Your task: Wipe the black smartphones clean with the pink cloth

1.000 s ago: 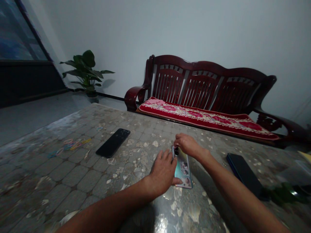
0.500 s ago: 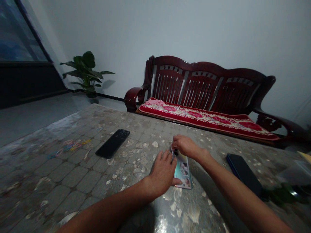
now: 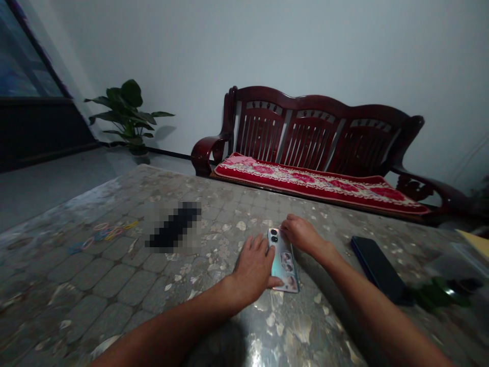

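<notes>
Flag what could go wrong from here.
1. The phone lies flat on a shiny tabletop; it might slide if the left hand eases off.
2. The right hand has its fingers close to the camera lenses and could smudge them.
3. The left thumb is by the photo stickers and may rub one.

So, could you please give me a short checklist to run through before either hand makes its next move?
1. Phone lying flat on the table: ok, back facing up.
2. Left hand on the phone: ok, fingers and thumb along its left side.
3. Right hand firmly gripping the phone: cannot tell; its fingertips are at the top right corner, partly hidden.
4. Camera lenses uncovered: ok, visible between the hands.
5. Dark slab apart from the phone: ok, off to the right.
6. Coloured bands gathered together: not ok, loosely scattered.
</notes>
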The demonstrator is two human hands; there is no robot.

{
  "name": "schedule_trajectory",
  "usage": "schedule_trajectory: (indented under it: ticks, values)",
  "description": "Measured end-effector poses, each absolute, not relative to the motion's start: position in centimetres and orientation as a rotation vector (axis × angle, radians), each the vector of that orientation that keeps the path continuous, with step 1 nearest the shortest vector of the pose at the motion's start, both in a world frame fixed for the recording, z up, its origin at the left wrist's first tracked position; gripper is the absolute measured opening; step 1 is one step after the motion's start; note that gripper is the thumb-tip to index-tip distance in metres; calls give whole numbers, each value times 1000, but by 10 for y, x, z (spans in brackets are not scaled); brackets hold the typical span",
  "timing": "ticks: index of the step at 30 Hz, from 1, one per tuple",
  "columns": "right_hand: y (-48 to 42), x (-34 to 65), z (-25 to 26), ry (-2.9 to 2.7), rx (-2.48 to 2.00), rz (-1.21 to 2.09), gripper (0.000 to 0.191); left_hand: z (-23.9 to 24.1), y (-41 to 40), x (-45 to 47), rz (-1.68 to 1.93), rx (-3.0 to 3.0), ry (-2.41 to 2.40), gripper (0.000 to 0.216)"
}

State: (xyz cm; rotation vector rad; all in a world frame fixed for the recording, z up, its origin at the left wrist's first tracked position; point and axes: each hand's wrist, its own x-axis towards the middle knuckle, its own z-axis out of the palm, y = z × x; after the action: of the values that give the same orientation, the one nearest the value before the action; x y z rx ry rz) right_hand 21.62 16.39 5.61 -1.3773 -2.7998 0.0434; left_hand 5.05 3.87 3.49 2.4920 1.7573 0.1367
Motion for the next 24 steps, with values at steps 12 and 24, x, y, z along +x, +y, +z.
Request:
schedule_trajectory:
  ticks: [12,24]
  values:
    - [129,241,52,-2766,-1121,325,22,38,38,50,184,2526,1750,77]
    - [113,250,43,-2543,-1280,472,22,36,37,52,123,2488,1786,76]
